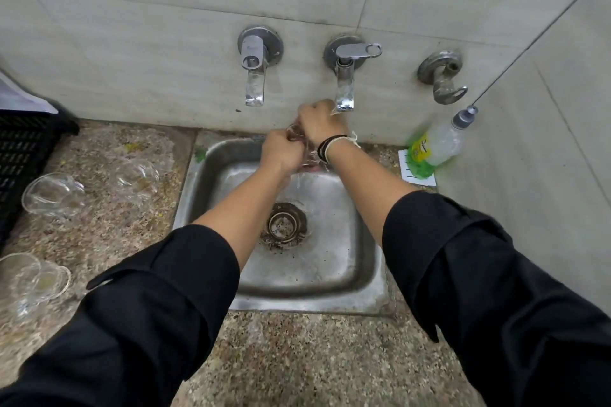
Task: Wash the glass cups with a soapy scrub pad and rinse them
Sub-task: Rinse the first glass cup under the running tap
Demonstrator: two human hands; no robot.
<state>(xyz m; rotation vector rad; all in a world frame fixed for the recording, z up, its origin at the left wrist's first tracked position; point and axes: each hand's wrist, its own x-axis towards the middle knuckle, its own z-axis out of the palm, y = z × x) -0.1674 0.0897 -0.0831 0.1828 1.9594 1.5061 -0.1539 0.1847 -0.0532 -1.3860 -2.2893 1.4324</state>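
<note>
Both my hands meet over the back of the steel sink (334, 261), under the right tap (344, 89). My left hand (281, 152) grips a clear glass cup (295, 133), which is mostly hidden between the hands. My right hand (320, 124) curls over the cup's top, its fingers hidden. Water falls from the cup into the sink (299, 180). Three more glass cups lie on the counter at the left (53, 195), (137, 177), (31, 277). No scrub pad shows.
A second tap (255, 76) sticks out of the tiled wall at the left, a metal hook (443, 76) at the right. A soap bottle (436, 145) leans in the right corner. A black crate (23, 149) stands at the far left on the speckled stone counter (297, 357).
</note>
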